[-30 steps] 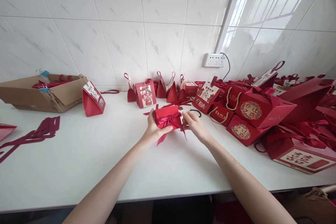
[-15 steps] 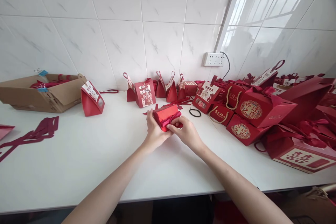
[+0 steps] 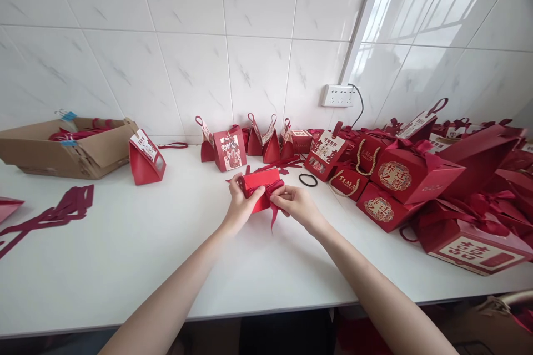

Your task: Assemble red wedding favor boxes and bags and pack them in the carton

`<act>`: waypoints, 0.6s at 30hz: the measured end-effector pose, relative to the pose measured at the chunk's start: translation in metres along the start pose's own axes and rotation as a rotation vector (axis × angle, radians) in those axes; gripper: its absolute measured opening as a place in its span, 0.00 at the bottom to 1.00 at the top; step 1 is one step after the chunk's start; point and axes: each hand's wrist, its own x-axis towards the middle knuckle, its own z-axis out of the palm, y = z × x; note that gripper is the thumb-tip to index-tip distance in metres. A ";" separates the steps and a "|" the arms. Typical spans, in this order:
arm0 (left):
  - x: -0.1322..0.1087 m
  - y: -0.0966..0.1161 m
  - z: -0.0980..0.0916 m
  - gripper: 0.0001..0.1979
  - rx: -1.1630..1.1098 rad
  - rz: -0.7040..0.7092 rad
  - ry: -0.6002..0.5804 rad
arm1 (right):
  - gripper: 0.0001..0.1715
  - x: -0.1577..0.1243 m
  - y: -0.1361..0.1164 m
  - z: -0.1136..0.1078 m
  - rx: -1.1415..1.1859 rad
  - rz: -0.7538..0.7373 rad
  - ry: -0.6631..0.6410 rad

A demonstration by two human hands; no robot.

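Note:
A small red gift box [image 3: 266, 177] is held just above the white table in front of me. My left hand [image 3: 240, 203] grips its left side, with the thumb lying over its front. A dark red ribbon [image 3: 274, 217] lies across the box, and one tail hangs down at the right. My right hand [image 3: 296, 205] pinches the ribbon at the box's right side. The fingers partly hide the ribbon, so I cannot tell whether it is knotted. Behind the box lie several loose dark red ribbon strips [image 3: 287, 162].
Several red gift boxes [image 3: 416, 173] are piled on the right. Smaller tent-shaped boxes [image 3: 230, 151] stand along the tiled wall. To the left are a cardboard tray [image 3: 100, 156], a single red box [image 3: 146, 158] and flat ribbons [image 3: 62, 208]. A black ring [image 3: 308, 179] lies right of my hands.
My left thumb has moved onto the front of the box. My right hand has shifted slightly right, and a ribbon tail now hangs below the box.

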 end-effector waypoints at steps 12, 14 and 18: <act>-0.002 0.018 0.000 0.38 0.032 -0.103 -0.133 | 0.16 -0.003 0.004 0.002 -0.086 0.140 -0.399; -0.001 0.018 0.000 0.36 0.054 -0.113 -0.134 | 0.15 -0.004 0.005 0.001 -0.121 0.166 -0.469; 0.003 0.014 -0.001 0.34 0.071 -0.110 -0.134 | 0.14 -0.008 0.004 -0.004 -0.171 0.193 -0.644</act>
